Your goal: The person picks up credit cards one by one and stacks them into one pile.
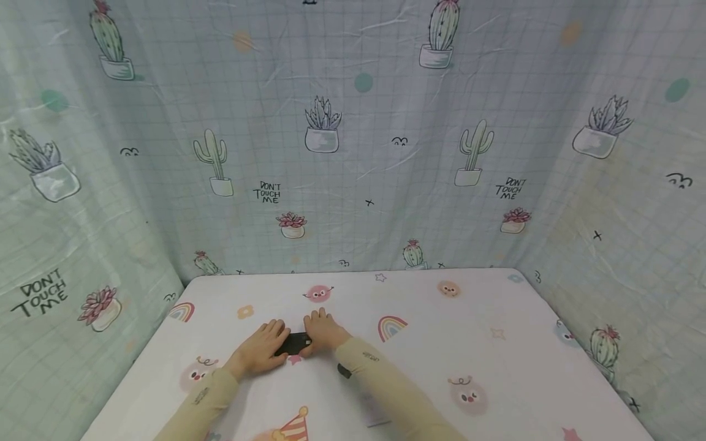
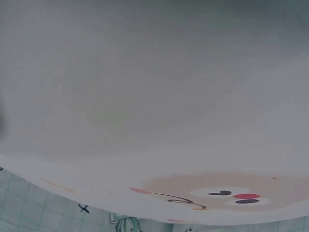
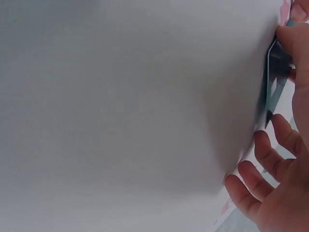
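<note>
A flat, black, rectangular thing like a phone (image 1: 293, 343) lies low over the white table between the two hands. My left hand (image 1: 261, 349) holds its left end, thumb toward me and fingers on the far side. At the right end, my right hand (image 1: 325, 332) grips it. In the right wrist view, the dark glossy thing (image 3: 277, 72) is seen nearly edge-on, with the right hand's thumb (image 3: 286, 41) on its edge and the index fingertip (image 3: 279, 121) at its lower corner. The other right fingers are bent near the tabletop. The left wrist view misses both the hand and the black thing.
The white table (image 1: 430, 343) carries printed cartoon figures. A pale flat thing (image 1: 377, 415) is partly hidden under the right sleeve. Below the right wrist shows a small dark thing (image 1: 344, 370), its kind unclear. Cactus-print curtains (image 1: 353, 184) hang behind and at both sides.
</note>
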Tool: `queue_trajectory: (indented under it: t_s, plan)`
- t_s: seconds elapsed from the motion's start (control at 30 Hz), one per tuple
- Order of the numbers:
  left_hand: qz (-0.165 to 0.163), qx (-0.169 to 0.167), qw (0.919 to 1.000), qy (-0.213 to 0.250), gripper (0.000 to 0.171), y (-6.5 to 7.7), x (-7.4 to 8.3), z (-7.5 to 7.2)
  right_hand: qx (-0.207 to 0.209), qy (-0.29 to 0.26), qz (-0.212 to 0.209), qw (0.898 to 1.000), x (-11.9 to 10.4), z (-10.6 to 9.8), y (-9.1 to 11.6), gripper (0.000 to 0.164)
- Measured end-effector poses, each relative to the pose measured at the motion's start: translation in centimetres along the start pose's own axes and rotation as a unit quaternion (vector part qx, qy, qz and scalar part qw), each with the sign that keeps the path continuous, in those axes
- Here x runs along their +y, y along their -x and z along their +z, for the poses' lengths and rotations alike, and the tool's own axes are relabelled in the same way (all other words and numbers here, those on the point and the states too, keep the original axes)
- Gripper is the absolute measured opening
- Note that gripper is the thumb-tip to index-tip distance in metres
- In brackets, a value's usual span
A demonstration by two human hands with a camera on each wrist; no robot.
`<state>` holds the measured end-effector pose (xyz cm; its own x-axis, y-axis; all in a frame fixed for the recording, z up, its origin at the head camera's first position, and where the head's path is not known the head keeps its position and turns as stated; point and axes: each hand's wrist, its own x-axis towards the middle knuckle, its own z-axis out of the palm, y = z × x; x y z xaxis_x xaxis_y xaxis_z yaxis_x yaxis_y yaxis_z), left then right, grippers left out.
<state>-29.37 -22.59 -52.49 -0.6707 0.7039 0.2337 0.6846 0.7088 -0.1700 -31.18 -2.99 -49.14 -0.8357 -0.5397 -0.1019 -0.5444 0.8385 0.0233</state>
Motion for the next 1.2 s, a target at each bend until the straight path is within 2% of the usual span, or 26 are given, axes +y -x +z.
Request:
queue_trajectory:
  t_s: [0.23,0.5,0.77,1.07,1.2]
  plan:
    - [-0.009,-0.027,0.9996,-0.008,0.052,0.0,0.1,-0.3,0.025,-0.008,-0.027,0.999,0.2,0.4,0.0,0.062]
    - [-0.002,0.005,0.9996,-0.028,0.048,-0.2,0.2,-0.6,0.063,0.050,-0.081,0.993,0.8,0.2,0.3,0.052]
    - [0.009,0.004,0.9991,-0.041,0.045,0.1,0.1,-0.5,0.074,0.088,-0.113,0.987,1.2,0.2,0.7,0.052]
    - [0.015,0.008,0.9988,-0.047,0.052,0.6,0.0,-0.4,0.095,0.119,-0.124,0.981,1.2,0.6,0.7,0.053]
    - [0.028,0.016,0.9978,-0.058,0.051,0.7,0.0,-0.4,0.100,0.119,-0.126,0.980,1.2,0.6,0.9,0.052]
